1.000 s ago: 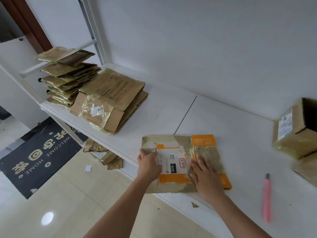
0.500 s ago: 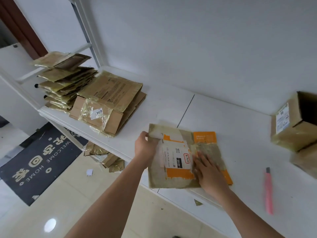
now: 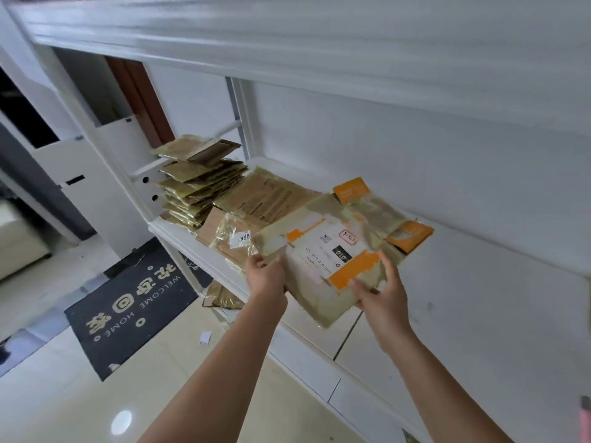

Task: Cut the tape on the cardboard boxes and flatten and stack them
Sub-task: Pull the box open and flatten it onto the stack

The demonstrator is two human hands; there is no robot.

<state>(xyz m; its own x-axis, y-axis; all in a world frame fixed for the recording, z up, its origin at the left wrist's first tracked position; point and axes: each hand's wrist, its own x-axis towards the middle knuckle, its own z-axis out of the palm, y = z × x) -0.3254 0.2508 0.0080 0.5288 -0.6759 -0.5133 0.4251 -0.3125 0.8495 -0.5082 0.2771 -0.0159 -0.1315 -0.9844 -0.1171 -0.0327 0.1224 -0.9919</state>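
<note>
A flattened cardboard box (image 3: 323,251) with orange print, a white label and brown tape hangs in the air above the white shelf (image 3: 479,282), tilted. My left hand (image 3: 265,273) grips its left edge. My right hand (image 3: 380,289) grips its lower right edge, thumb on top. To the left on the shelf lies a stack of flattened brown boxes (image 3: 256,215), and behind it a taller pile of flattened boxes (image 3: 195,183).
The pink handle of a utility knife (image 3: 586,417) shows at the right edge of the shelf. Flattened cardboard (image 3: 220,295) lies on a lower level. A black welcome mat (image 3: 134,298) lies on the tiled floor at the left. An upper shelf board (image 3: 287,36) runs overhead.
Both hands have lifted the flattened box off the shelf and carried it left toward the stacks. The camera has turned left, so the upright boxes at the right are out of view.
</note>
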